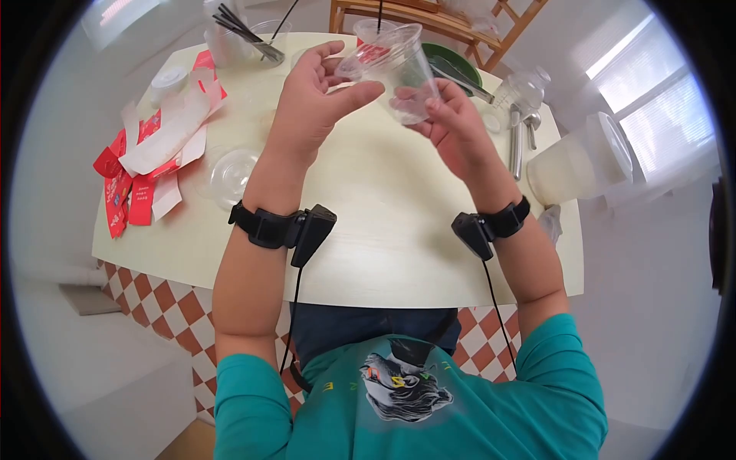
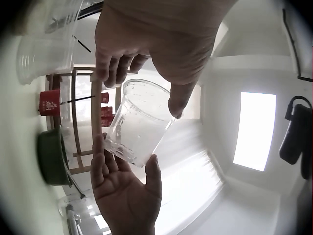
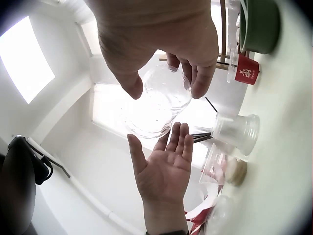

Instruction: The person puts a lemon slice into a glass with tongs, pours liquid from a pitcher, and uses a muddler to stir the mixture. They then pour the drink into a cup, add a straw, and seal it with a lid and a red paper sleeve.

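A clear plastic cup (image 1: 414,77) is held tilted above the table, its wide rim toward the left hand (image 1: 310,103). The right hand (image 1: 458,126) grips its narrow base between thumb and fingers; the left wrist view also shows this right hand (image 2: 128,196) around the base of the cup (image 2: 137,127). The left hand (image 2: 156,39) has its fingers spread, with the thumb tip close to the rim; whether it touches cannot be told. From the right wrist view, the left hand (image 3: 164,171) is palm up beside the rim, and the right hand (image 3: 156,44) holds the cup (image 3: 168,90).
Torn red and white packaging (image 1: 165,146) and a clear round container (image 1: 232,175) are at left. Black straws (image 1: 245,31) stand at the back left, a green bowl (image 1: 464,65) behind the cup. A clear jug (image 1: 521,92), metal tools (image 1: 516,149) and a large tub (image 1: 579,165) are at right.
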Demonstrator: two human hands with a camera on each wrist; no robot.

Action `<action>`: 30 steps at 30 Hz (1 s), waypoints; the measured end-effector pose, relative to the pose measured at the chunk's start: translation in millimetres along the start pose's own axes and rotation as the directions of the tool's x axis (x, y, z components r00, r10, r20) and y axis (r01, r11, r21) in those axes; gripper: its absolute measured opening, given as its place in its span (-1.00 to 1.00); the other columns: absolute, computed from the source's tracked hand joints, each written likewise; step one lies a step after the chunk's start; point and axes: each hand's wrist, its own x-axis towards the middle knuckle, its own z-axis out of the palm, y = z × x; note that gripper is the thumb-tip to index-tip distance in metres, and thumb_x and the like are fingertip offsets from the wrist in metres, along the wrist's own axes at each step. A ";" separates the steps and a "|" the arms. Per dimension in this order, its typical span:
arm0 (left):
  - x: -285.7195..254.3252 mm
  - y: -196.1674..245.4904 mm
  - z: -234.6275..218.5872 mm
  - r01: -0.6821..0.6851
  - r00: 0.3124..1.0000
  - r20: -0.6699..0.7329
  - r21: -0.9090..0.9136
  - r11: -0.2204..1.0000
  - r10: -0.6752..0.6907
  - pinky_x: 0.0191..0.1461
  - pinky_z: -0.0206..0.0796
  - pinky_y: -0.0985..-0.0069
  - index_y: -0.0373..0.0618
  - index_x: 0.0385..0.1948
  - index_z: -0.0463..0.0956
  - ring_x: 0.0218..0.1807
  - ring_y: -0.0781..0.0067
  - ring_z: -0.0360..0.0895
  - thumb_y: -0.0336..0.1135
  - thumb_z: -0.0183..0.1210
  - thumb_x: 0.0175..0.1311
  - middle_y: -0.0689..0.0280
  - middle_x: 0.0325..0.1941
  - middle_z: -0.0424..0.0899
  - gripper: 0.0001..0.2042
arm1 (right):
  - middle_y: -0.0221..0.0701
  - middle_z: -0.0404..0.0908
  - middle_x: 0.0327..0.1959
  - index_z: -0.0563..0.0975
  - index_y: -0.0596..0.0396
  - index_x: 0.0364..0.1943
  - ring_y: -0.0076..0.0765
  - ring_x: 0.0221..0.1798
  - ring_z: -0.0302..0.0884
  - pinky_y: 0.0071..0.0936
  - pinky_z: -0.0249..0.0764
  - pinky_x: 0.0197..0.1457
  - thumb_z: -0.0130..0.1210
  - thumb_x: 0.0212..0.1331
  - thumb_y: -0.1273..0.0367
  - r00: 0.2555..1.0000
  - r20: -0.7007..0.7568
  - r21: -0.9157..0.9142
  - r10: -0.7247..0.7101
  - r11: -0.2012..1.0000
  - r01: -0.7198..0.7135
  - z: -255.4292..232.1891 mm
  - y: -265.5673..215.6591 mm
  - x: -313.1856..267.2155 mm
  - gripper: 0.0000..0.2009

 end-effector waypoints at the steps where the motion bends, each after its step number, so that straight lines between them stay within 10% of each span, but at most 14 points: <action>1: -1.9 -1.7 5.4 0.076 0.992 0.117 -0.176 0.981 -0.056 0.20 0.27 0.41 -0.22 0.28 0.11 0.14 0.31 0.43 -0.39 0.39 -0.03 0.08 0.12 0.45 -0.20 | -0.15 0.51 0.06 0.29 0.17 0.03 -0.30 0.10 0.49 -0.37 0.44 0.12 0.22 0.12 0.39 0.999 0.004 0.025 0.032 0.999 -0.032 0.1 5.3 -8.3 -0.56; 14: -19.5 -48.0 36.1 0.321 0.909 0.325 -0.143 0.936 -0.262 0.18 0.29 0.45 -0.13 0.29 0.13 0.19 0.32 0.39 -0.50 0.40 -0.19 0.17 0.15 0.46 -0.14 | -0.26 0.53 -0.03 0.39 0.18 -0.06 -0.30 -0.06 0.52 -0.39 0.49 -0.02 0.40 -0.20 0.30 0.992 -0.054 -0.633 0.116 0.764 -0.124 -24.3 30.0 -31.4 -0.43; 30: -20.2 -66.7 28.8 0.276 0.898 0.283 0.235 0.932 -0.338 0.13 0.29 0.35 -0.16 0.19 0.26 0.21 0.29 0.35 -0.41 0.46 -0.26 0.19 0.16 0.46 -0.19 | -0.22 0.59 -0.23 0.44 0.18 0.01 -0.15 -0.15 0.56 -0.37 0.47 -0.03 0.36 -0.23 0.19 0.992 -0.076 -0.860 0.096 0.497 -0.114 -38.9 50.4 -28.9 -0.36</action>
